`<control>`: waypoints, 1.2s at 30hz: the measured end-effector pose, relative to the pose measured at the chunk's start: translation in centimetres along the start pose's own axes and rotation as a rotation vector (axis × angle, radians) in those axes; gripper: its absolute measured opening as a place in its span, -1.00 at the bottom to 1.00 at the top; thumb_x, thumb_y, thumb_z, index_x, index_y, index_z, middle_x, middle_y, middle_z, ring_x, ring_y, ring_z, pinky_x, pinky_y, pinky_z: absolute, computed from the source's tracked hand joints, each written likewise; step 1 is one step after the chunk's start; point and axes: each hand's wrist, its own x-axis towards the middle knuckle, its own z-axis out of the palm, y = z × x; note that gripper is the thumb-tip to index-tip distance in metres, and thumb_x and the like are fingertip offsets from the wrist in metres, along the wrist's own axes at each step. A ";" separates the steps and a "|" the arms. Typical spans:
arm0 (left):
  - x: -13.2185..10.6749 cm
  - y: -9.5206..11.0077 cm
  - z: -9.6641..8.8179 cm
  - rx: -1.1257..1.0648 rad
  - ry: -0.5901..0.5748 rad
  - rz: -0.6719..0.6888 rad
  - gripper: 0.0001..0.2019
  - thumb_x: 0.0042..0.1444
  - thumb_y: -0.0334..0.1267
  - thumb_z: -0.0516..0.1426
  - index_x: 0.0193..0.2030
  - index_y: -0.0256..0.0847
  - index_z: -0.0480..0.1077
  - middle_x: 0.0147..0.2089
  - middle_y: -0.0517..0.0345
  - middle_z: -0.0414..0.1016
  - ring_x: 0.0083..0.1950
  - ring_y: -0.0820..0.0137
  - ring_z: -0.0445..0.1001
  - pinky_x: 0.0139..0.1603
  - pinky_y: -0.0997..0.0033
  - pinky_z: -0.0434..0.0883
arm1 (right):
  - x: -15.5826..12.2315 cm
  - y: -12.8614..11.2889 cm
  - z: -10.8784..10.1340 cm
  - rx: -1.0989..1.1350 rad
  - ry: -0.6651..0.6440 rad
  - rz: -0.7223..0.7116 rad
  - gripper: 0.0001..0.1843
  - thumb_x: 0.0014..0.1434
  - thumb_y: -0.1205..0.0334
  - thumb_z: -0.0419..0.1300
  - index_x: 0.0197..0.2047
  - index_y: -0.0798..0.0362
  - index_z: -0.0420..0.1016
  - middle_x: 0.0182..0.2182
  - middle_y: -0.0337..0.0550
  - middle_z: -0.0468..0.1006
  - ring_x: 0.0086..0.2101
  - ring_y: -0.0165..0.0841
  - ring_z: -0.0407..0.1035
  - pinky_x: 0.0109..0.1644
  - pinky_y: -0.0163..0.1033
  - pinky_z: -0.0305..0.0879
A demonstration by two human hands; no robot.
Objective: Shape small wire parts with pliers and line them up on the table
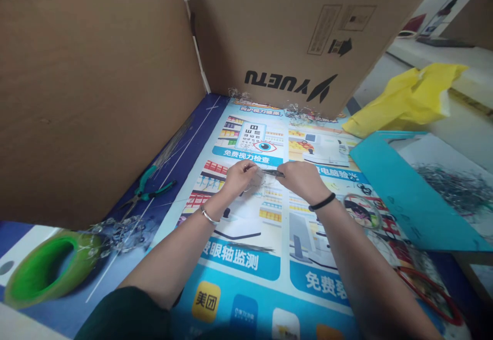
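Observation:
Over the middle of the printed poster (246,227), my left hand (239,180) is closed, thumb and fingers pinching a thin, light-coloured wire (259,180). My right hand (303,180) is wrapped around a pair of pliers (272,172), whose dark, narrow jaws point left toward the wire. Their handles are hidden inside my fist. The jaws reach close to my left fingertips; whether they grip the wire is too small to tell. A second pair of pliers with teal handles (143,188) lies to the left on the dark blue surface.
Cardboard panels (292,32) stand at the left and back. A green tape roll (17,286) lies front left beside tangled wire (129,233). At right are a turquoise box (400,191) with wire pieces (454,186), a yellow bag (404,101) and a red coil (442,295).

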 end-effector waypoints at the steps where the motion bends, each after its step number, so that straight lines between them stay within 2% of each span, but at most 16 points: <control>1: 0.0 0.0 0.0 0.001 -0.008 0.005 -0.88 0.01 -0.25 0.08 -0.44 -0.22 0.40 -0.44 0.22 0.39 -0.37 0.48 0.31 -0.34 0.52 0.25 | 0.0 0.0 0.0 0.003 0.001 0.003 -0.73 0.14 0.14 0.00 -0.31 0.01 0.50 -0.33 -0.07 0.56 -0.28 -0.26 0.41 -0.33 -0.30 0.12; 12: 0.1 0.3 -0.3 -0.055 -0.010 -0.039 -0.87 0.00 -0.23 0.09 -0.45 -0.23 0.38 -0.50 0.25 0.33 -0.45 0.51 0.27 -0.42 0.53 0.23 | -0.2 0.8 -1.1 0.002 -0.006 0.034 -0.70 0.13 0.11 0.00 -0.28 0.02 0.51 -0.31 -0.07 0.56 -0.27 -0.27 0.41 -0.31 -0.28 0.13; 22: 0.1 0.2 -0.2 -0.045 -0.025 -0.061 -0.87 -0.02 -0.21 0.10 -0.46 -0.21 0.39 -0.50 0.25 0.34 -0.45 0.50 0.25 -0.42 0.53 0.22 | 0.0 0.0 -0.6 -0.002 0.006 0.036 -0.70 0.15 0.08 0.00 -0.30 0.02 0.51 -0.34 -0.08 0.57 -0.29 -0.29 0.41 -0.35 -0.31 0.09; 36: 0.0 -0.2 -0.2 0.256 0.039 0.118 -0.89 0.07 -0.28 0.05 -0.38 -0.17 0.40 -0.35 0.18 0.43 -0.29 0.43 0.35 -0.25 0.46 0.26 | -0.2 -0.1 -0.9 0.019 0.006 0.050 -0.70 0.13 0.04 0.01 -0.31 -0.01 0.51 -0.38 -0.11 0.56 -0.31 -0.28 0.40 -0.37 -0.31 0.08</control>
